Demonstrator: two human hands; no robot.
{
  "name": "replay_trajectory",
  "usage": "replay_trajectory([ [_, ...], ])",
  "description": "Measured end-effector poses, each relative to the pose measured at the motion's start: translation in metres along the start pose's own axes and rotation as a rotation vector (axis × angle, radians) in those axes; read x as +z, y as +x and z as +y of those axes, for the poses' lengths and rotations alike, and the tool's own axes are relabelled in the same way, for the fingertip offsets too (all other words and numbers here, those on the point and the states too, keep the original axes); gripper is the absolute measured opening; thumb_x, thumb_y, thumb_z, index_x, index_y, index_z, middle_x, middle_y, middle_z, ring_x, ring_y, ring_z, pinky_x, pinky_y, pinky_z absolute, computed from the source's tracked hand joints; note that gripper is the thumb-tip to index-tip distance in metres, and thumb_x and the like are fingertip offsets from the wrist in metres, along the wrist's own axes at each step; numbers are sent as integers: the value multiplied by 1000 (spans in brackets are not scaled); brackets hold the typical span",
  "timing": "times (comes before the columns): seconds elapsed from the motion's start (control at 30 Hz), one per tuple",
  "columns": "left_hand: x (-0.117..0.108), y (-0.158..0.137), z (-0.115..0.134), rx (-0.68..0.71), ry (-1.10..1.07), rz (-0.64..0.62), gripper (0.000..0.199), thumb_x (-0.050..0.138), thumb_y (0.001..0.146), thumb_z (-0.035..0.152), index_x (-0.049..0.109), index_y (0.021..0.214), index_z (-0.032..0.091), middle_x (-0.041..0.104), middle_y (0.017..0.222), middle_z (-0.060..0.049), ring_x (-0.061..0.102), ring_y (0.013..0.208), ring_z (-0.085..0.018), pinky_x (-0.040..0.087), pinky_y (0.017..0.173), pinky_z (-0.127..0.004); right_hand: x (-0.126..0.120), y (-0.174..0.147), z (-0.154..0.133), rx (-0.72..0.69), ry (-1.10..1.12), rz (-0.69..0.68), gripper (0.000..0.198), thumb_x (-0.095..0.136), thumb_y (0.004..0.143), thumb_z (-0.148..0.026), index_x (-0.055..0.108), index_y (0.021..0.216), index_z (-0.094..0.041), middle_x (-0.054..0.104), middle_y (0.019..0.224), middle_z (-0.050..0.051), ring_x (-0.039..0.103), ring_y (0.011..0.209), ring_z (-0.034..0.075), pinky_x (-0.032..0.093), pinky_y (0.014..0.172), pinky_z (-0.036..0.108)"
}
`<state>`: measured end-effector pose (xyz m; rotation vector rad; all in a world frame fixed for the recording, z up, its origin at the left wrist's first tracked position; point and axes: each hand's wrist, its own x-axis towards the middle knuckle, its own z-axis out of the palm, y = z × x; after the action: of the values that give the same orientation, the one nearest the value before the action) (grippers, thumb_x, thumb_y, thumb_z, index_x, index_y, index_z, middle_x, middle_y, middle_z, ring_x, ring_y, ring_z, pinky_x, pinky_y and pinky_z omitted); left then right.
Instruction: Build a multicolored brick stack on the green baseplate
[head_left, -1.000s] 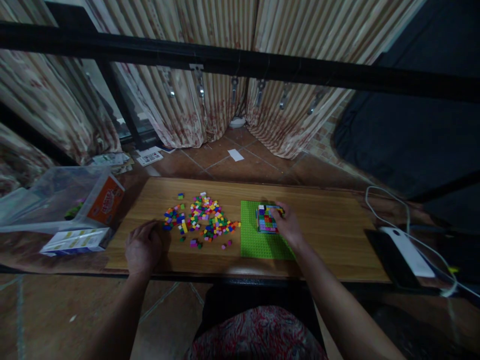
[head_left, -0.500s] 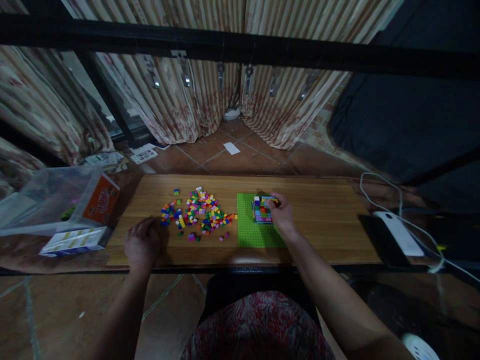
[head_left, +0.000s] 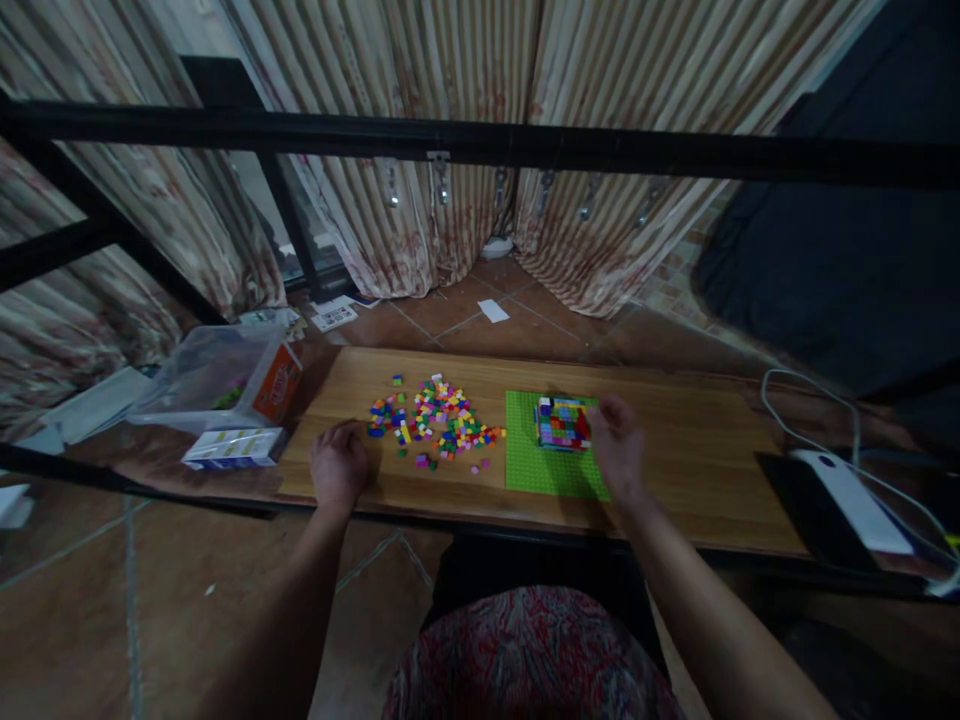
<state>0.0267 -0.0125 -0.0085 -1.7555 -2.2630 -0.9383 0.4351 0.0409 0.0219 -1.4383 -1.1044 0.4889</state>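
A small rectangular build of multicoloured toy bricks [head_left: 562,426] stands on the green baseplate [head_left: 551,478]. Just to its right, my right hand [head_left: 621,448] hovers over the baseplate's edge, apart from the build. It is smeared by motion, with fingers bent; whether anything is in them does not show. My left hand [head_left: 339,468] rests on the tabletop, fingers loosely bent and lying on the wood, holding nothing that I can see. Beyond its fingertips lies a spread of loose toy bricks [head_left: 442,405] in many colours, left of the baseplate.
On the left of the wooden board [head_left: 697,480] stand a clear plastic bin [head_left: 202,375] with an orange label and a white-and-blue box [head_left: 234,448]. A white device [head_left: 855,500] and a cable [head_left: 814,375] lie at the right. A black bar [head_left: 480,140] crosses beyond the table.
My right hand has drawn back to the right from the brick build, uncovering its right side. My left hand stays on the table. The camera view has shifted.
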Motion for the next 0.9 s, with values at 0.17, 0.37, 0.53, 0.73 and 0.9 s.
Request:
replay_trajectory([
  [0.17,-2,-1,3,-27,-4,-9,31,42,83,18,69,98,16,69,105,-10,59,98,-25,44,93,-39,2,-56,-40,-111,-95,-169,30,55,85,-42,65,101,-20,67,99,7,62,83,18,49,78,35],
  [0.37,-4,-2,4,-25,-21,-14,30,43,83,17,69,97,17,69,107,-10,59,100,-24,44,94,-40,29,-112,-43,-248,-297,-617,21,52,88,-29,65,102,-21,67,97,6,62,87,20,48,80,34],
  [0.53,-2,-2,3,-34,-25,-9,31,42,83,17,69,98,17,69,107,-10,59,100,-25,44,93,-40,41,-111,-37,-339,-542,-632,17,53,88,-27,65,97,-21,68,94,6,59,90,22,42,84,35],
  [0.73,0,-2,2,-56,-42,-21,31,42,82,18,69,98,17,69,108,-10,58,102,-25,43,95,-40,57,-111,-50,-393,-747,-685,15,56,88,-31,64,79,-23,66,85,4,55,86,22,34,78,35],
  [0.9,0,-1,2,-75,-38,-13,31,43,82,19,69,97,18,69,108,-10,58,102,-25,44,94,-39,92,-112,-57,-443,-770,-709,17,52,91,-29,66,84,-23,67,91,5,53,91,23,30,79,36],
])
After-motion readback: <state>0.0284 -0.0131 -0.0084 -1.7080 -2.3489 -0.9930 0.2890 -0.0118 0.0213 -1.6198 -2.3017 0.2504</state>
